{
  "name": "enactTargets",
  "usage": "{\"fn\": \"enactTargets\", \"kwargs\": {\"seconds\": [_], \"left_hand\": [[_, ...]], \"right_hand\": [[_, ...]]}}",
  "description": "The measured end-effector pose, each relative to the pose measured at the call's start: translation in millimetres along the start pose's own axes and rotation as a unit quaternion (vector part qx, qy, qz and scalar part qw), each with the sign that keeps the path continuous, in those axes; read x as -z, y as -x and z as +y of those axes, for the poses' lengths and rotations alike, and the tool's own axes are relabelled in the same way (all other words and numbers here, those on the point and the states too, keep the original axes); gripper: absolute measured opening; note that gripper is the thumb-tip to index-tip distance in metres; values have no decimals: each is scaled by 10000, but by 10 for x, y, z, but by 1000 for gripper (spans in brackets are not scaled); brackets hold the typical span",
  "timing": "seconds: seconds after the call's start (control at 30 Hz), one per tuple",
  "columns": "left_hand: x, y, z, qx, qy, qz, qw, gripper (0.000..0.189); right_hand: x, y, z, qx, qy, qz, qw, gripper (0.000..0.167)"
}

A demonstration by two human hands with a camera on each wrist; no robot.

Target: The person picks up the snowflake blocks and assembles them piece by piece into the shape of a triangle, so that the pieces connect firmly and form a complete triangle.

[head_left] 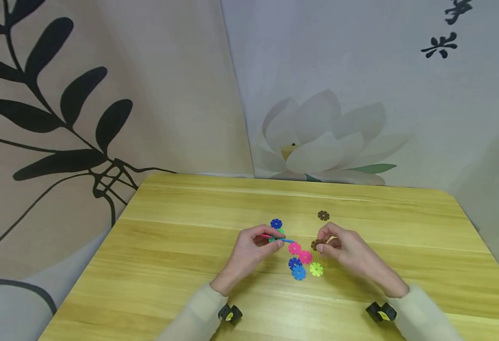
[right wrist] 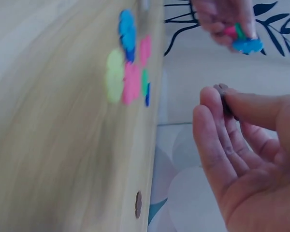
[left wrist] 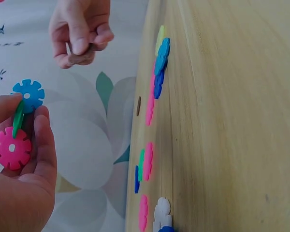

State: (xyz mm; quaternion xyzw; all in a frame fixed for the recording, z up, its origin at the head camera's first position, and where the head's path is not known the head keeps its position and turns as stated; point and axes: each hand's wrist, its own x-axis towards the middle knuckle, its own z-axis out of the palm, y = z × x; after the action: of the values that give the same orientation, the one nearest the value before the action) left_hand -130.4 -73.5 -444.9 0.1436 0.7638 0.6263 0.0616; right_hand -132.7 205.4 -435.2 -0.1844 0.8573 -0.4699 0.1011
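Observation:
My left hand [head_left: 253, 245] holds a small joined piece of notched plastic discs above the table. In the left wrist view this piece shows a pink disc [left wrist: 20, 157] and a blue disc [left wrist: 35, 91], with a green disc [left wrist: 18, 118] set edge-on between them. Across from it, my right hand [head_left: 346, 244] pinches a brown disc [right wrist: 222, 91] between thumb and fingertips, raised off the tabletop. Between the hands lie two pink discs [head_left: 305, 257]. Nearer me are a yellow-green disc [head_left: 316, 269] and a light blue disc [head_left: 299, 273] overlapping a dark blue one [head_left: 294, 262].
The discs lie flat on a wooden table [head_left: 168, 265]. Another brown disc [head_left: 324, 215] sits farther back, beyond my right hand. Behind my left fingers are a dark blue disc [head_left: 276, 223] and a green one. White pieces [left wrist: 162, 209] show low in the left wrist view. A printed backdrop stands behind.

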Motion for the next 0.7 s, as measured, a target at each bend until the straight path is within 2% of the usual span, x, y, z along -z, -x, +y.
{"fn": "enactTargets", "kwargs": {"seconds": [0.33,0.7], "left_hand": [[-22,-16,16,-22,256,-7,9997,9],[-65,-36,23,-79,248,-38,9997,9]], "right_hand": [[-80,59,-180,-323,-1023,298,9938,21],[-187,39,-258,-146,-1564,161,9875,30]]}}
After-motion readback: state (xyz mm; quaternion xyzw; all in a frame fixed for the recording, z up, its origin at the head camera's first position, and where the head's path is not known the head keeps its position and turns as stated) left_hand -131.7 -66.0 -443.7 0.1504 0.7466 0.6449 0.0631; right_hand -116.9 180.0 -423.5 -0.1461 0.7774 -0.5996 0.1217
